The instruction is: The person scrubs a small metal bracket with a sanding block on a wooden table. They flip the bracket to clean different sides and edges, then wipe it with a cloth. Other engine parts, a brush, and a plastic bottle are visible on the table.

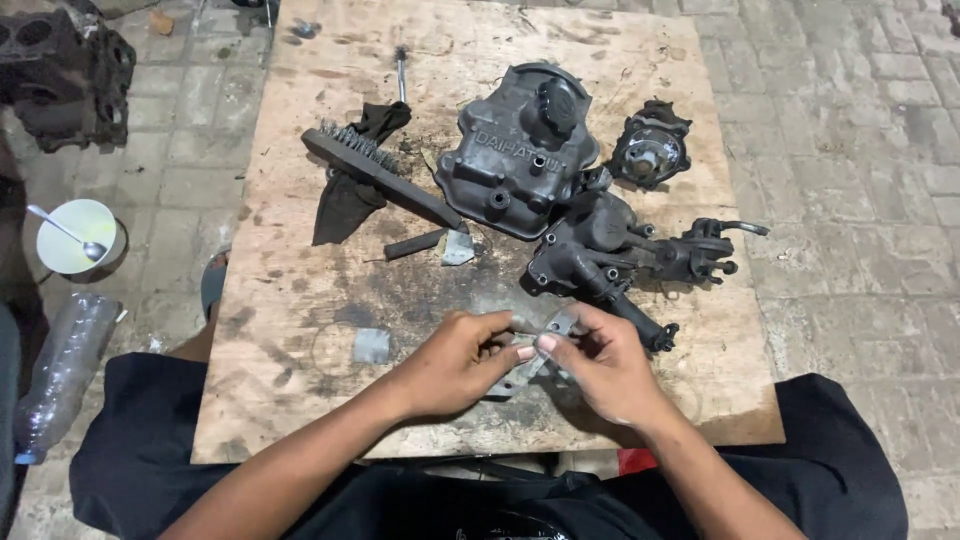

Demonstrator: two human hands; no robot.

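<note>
Both my hands meet over the near middle of a stained plywood board (pixel 300 400). My left hand (pixel 455 360) and my right hand (pixel 605 365) together grip a small flat grey metal plate (pixel 553 327), thumbs touching at its middle; part of it shows below my fingers. Just beyond my right hand lies a dark greasy pump-like engine part (pixel 610 250).
A grey engine valve cover (pixel 515 150), a round dark part (pixel 650 150), a wire brush (pixel 375 170) on a dark rag, a screwdriver (pixel 402 75) and a small grey scrap (pixel 371 345) lie on the board. Left on the paving: white bowl with spoon (pixel 78 237), plastic bottle (pixel 60 370), engine block (pixel 65 70).
</note>
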